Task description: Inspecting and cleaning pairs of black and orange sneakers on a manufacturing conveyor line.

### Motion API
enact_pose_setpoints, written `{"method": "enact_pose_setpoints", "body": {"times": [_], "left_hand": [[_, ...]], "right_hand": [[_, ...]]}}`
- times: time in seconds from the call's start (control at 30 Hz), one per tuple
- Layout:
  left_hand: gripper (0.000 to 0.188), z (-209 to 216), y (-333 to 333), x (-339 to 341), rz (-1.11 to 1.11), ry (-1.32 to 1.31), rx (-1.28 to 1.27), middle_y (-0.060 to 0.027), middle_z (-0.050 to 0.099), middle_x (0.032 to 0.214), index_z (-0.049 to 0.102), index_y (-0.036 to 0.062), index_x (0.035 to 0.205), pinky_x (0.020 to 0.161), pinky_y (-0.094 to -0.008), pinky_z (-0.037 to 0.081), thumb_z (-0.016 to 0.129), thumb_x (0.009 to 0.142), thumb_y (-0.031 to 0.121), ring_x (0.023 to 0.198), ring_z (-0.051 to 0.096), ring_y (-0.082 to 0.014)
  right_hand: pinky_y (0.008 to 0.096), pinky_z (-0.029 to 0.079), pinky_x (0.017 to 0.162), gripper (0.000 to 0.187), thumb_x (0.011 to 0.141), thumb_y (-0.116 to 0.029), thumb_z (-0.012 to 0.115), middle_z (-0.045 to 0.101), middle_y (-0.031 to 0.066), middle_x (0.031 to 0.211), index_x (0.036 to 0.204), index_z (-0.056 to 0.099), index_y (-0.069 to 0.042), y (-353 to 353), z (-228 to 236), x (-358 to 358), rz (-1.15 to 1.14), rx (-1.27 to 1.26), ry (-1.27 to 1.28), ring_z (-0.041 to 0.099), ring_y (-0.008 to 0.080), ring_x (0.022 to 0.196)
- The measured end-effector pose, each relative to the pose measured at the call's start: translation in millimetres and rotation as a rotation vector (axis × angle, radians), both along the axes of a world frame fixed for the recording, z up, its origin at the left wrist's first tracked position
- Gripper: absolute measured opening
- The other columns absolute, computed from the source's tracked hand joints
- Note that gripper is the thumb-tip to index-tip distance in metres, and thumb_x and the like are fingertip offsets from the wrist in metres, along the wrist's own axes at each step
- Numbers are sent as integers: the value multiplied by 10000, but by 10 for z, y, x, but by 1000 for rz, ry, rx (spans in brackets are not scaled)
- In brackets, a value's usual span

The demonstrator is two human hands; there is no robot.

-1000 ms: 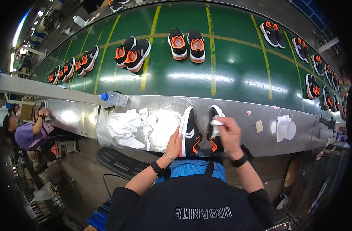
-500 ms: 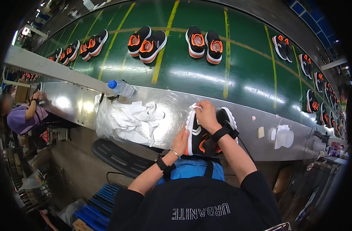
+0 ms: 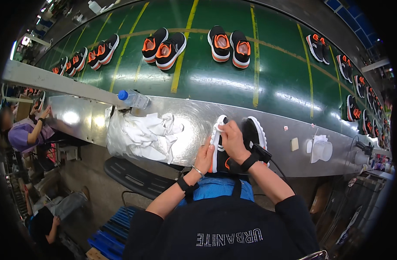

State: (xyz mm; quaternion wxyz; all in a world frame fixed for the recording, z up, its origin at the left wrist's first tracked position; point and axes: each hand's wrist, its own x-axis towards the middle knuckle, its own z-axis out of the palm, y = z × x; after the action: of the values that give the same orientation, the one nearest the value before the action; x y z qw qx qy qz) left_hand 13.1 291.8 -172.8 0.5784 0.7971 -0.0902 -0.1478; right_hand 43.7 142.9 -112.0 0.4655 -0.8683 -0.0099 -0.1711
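A worker's hands close in on a black, orange-trimmed shoe (image 3: 221, 156) on a metal counter (image 3: 190, 113). The left hand (image 3: 203, 158), fingers together, presses along the shoe's outer side; whether they curl beneath cannot be told. The right hand (image 3: 233, 139) reaches over the toe end, fingers bunched on what looks like a scrap of white cloth (image 3: 220, 126) (it merges with the pale sole, so its edges are hard to tell). The shoe lies between the hands, toe pointing away from its handler. It should prove light, with a soft, giving upper, a stiffer, grippy sole (image 3: 214, 139) and little fragility; the sole's edge or the heel looks the surest hold. Just right of the shoe lies a second shoe (image 3: 250, 132), apart from the fingers. Left of the shoe spreads a heap of white cloths (image 3: 142, 136), with a blue-capped bottle (image 3: 137, 100) beyond it; to its right sits a beige block (image 3: 294, 144). Past the shoe's toe, a green belt (image 3: 216, 86) carries similar pairs. Far left of the shoe, a co-worker in purple (image 3: 22, 136) sits alongside.
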Motion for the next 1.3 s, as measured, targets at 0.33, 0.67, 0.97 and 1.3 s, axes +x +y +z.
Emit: {"method": "enact_pose_setpoints", "body": {"times": [0.33,0.67,0.97,1.3], "left_hand": [[408,54,52,22,-64,168,8,-162,491,728,377,27,1282,666,-349,372,310,938,235,689,469,-237],[422,109,1,-20,0,26,166,-189,516,786,387,20,1274,735,-361,366,295,942,262,748,468,-265],[441,112,14,-70,-1,120,140,-170,466,869,325,47,1321,787,-342,356,260,950,277,805,451,-251],[449,-35,-106,-112,34,70,94,-155,464,871,341,60,1315,789,-317,358,256,951,309,799,437,-223]], "right_hand": [[331,410,617,182,701,83,526,477,109,752,853,564,-10,27,16,-691,324,27,94,493,262,691],[336,427,651,168,677,56,531,489,125,812,833,531,-8,-36,38,-103,-120,25,-39,511,279,744],[339,448,705,176,667,88,530,548,124,826,824,566,15,49,-22,-363,118,-82,-84,532,293,794],[357,428,689,137,654,56,522,523,123,818,780,521,3,97,21,-923,307,-118,62,501,298,776]]}}
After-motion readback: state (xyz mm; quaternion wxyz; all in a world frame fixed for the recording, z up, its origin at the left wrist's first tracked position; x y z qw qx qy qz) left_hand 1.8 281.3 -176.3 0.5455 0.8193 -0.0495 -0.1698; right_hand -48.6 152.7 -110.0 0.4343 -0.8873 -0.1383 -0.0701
